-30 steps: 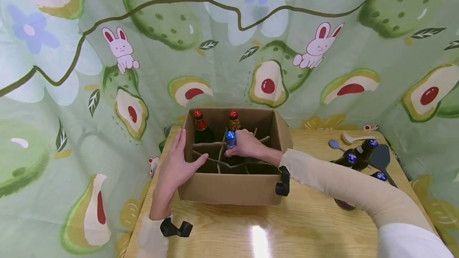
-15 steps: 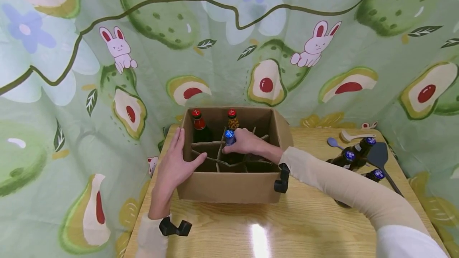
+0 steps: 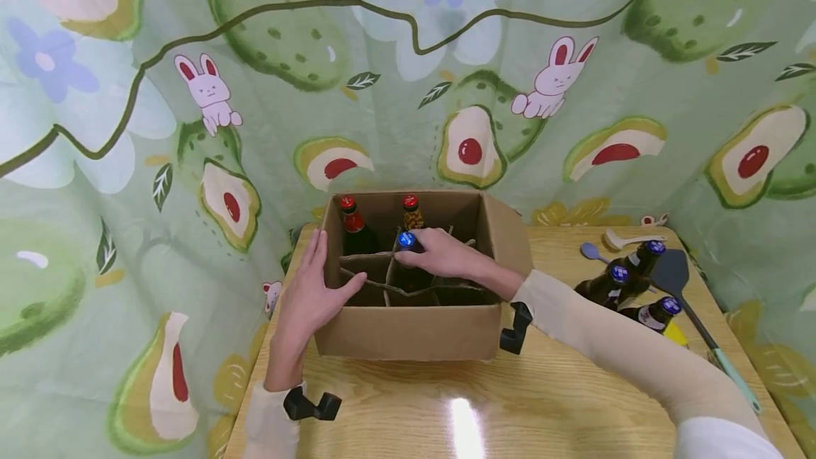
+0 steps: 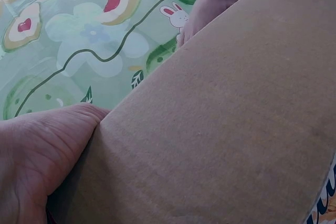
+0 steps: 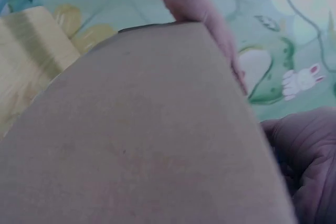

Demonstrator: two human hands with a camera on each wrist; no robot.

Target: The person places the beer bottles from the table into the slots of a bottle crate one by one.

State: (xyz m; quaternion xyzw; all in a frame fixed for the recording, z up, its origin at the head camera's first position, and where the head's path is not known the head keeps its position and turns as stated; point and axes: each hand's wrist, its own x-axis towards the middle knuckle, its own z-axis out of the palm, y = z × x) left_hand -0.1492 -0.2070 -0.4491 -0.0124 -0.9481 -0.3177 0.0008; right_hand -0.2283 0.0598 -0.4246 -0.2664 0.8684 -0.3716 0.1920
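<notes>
Bottle [image 3: 408, 241]: sitting near the centre of the box [image 3: 408, 335], among cardboard dividers [image 3: 366, 265], at 6 o'clock from a red-topped bottle [image 3: 412, 214], and being pinched close under the cap [image 3: 406, 239] by the right grip [image 3: 440, 253]. Touching the box at 9 o'clock with the left grip [image 3: 314, 296], lying spread wide. Probably weighing a fair amount if full; likely feeling stiff and smooth, sliding if damp and chipping if knocked. Calling for a hold at the neck. Showing blue on the cap with pale print; otherwise looking dark, mostly hiding under the right grip.

The box [image 3: 408, 335] stands on the table [image 3: 542, 381] — three bottles [image 3: 601, 292], apparently, to its right.
</notes>
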